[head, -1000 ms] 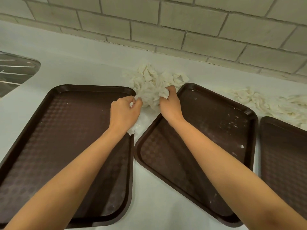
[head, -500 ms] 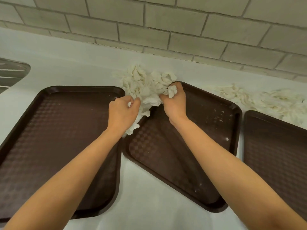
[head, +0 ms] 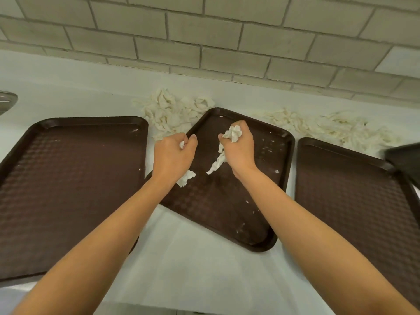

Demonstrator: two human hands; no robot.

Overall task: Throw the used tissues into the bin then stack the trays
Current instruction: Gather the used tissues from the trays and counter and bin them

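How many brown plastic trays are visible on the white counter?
4 brown plastic trays: the left tray, the tilted middle tray, the right tray, and a fourth tray showing only a corner at the right edge. More may lie outside the view.

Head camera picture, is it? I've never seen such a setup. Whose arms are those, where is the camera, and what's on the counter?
There is no machine here: a person wears one wide-angle camera on the head, looking forward and down, so the bare arms enter from the bottom. The left hand grips a scrap of tissue; the right hand grips a larger wad of tissue. Beneath and between them lies the middle tray, askew on the white counter. A left tray and a right tray flank it, with the corner of another tray at the right edge. Loose tissue piles lie along the tiled wall.
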